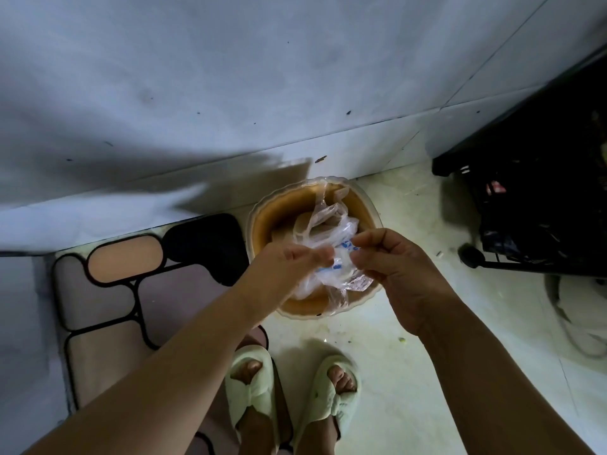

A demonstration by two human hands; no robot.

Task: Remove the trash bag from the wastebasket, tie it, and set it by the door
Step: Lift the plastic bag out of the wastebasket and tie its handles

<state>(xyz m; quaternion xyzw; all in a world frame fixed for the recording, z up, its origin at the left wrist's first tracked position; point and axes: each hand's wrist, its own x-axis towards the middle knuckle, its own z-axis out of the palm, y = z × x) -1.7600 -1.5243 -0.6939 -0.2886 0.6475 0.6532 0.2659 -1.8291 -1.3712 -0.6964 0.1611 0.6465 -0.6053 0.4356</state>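
Observation:
A round brown wastebasket (279,211) with a pale rim stands on the floor against the white wall. Over its mouth hangs a clear plastic trash bag (328,234) with blue print, bunched and crumpled. My left hand (289,261) pinches the bag's plastic from the left side. My right hand (391,257) pinches it from the right, fingertips close to the left hand's. Both hands hold the gathered plastic just above the basket's front half. Loose clear flaps stick up toward the wall and hang down over the near rim.
A patterned floor mat (108,300) in pink, tan and black lies to the left. A black wheeled rack (538,205) stands at the right. My feet in pale green slippers (289,395) stand just in front of the basket. The pale tiled floor (410,339) carries small scraps.

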